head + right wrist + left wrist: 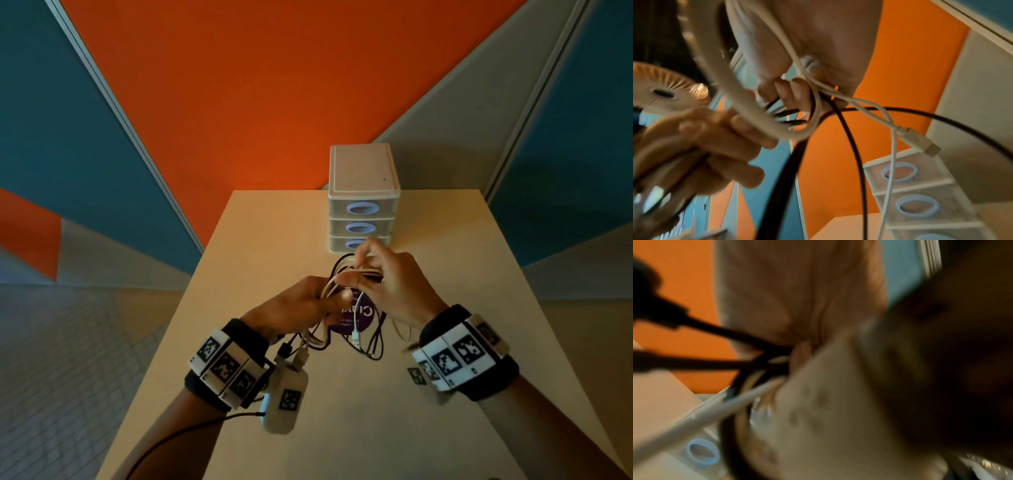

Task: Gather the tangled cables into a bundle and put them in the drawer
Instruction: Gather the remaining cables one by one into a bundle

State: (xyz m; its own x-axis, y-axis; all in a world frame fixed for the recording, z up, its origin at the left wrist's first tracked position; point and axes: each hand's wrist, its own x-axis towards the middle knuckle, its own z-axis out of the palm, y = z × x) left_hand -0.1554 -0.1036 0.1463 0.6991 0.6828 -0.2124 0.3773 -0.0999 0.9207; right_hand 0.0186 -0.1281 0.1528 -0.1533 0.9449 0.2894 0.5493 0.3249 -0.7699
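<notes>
A tangle of white, cream and black cables (354,274) hangs between both hands above the table. My left hand (334,298) grips the loops from the left, fingers curled round them (725,142). My right hand (361,270) pinches the cream strands from the right, its fingers (795,92) curled over thin white and black cables. Loose ends (356,342) with plugs dangle down to the tabletop. A white USB plug (920,141) hangs free. Behind the hands stands the white drawer unit (363,178) with three blue-handled drawers, all shut. The left wrist view is blurred; black cables (715,365) run into the palm.
A purple round sticker (364,317) lies on the beige table (260,240) under the cables. The table's left edge runs close to my left wrist. Orange and blue wall panels stand behind the table.
</notes>
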